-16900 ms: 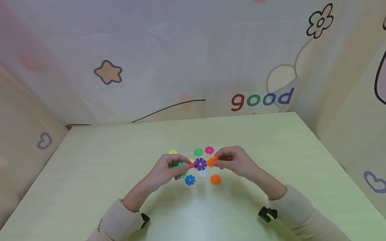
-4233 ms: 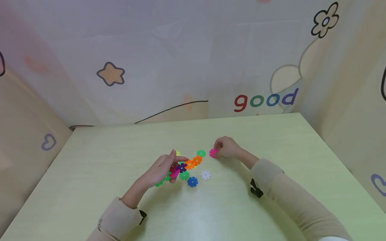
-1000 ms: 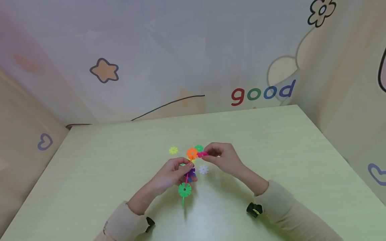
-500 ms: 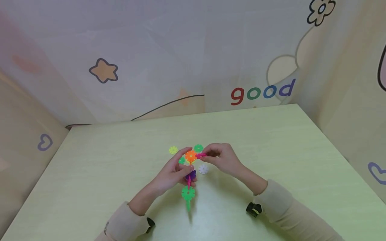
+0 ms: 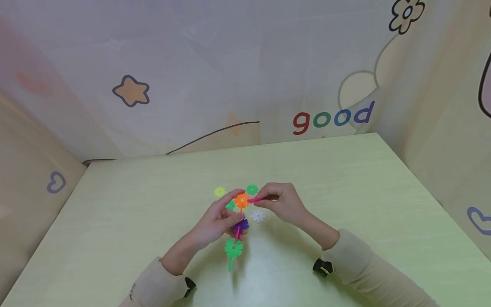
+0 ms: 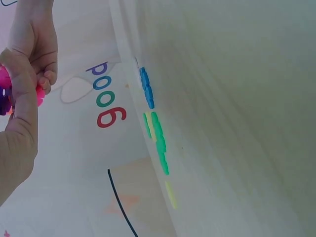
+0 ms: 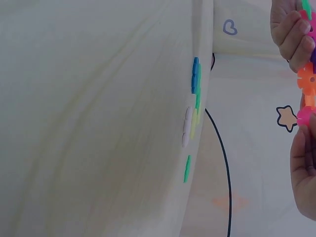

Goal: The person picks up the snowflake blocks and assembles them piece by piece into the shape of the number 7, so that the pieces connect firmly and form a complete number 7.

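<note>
A chain of notched plastic discs is held over the table. My left hand (image 5: 216,224) grips it around the purple disc (image 5: 241,224), with a finger raised to the upper orange disc (image 5: 242,200). Below that hand hang a pink disc (image 5: 237,233) and a green disc (image 5: 233,247), with another green disc (image 5: 230,264) edge-on under them. My right hand (image 5: 281,204) pinches a second pink disc (image 7: 304,116), its edge at the orange disc's rim. The right wrist view also shows a lower orange disc (image 7: 309,100), turned edge-on.
Loose discs lie on the pale table (image 5: 326,170) behind and beside the hands: yellow (image 5: 220,192), green (image 5: 252,189), another green (image 5: 230,205) and white (image 5: 258,216). A blue disc (image 6: 147,88) shows in the left wrist view. A printed curtain (image 5: 199,76) stands behind.
Since 4.2 seconds ago, the right hand has lifted the pink disc from the table to the chain's orange end. The chain has turned upright, and a left finger has risen to the orange disc.
</note>
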`<state>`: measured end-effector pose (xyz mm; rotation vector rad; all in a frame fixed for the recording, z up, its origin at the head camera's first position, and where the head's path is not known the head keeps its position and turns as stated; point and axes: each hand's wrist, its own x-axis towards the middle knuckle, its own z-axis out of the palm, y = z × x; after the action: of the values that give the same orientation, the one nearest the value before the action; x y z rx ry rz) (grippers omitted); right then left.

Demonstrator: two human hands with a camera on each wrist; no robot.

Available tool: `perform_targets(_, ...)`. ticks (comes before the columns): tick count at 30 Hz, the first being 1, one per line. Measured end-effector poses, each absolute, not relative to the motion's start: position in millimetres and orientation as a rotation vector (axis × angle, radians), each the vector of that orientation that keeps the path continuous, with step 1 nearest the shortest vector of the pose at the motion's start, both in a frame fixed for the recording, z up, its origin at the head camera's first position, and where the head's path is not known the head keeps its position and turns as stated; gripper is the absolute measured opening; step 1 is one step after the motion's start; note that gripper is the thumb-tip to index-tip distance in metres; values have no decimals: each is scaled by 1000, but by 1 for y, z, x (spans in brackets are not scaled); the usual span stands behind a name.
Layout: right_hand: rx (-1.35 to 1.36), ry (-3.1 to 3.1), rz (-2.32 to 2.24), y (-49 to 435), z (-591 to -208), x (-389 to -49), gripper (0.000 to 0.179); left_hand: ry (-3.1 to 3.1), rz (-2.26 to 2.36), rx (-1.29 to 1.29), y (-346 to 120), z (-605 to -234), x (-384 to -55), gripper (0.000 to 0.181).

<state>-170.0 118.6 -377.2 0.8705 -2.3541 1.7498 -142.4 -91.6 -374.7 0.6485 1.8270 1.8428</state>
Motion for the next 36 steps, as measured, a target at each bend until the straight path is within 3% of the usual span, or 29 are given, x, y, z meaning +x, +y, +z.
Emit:
perform_targets(29, 917, -2316, 1717, 116, -369, -173, 5, 1833, 1848, 532, -93, -365, -142, 61)
perform_targets(36, 888, -2345, 1730, 118, -374, -176, 4, 1809, 1859, 547, -97, -366, -143, 46)
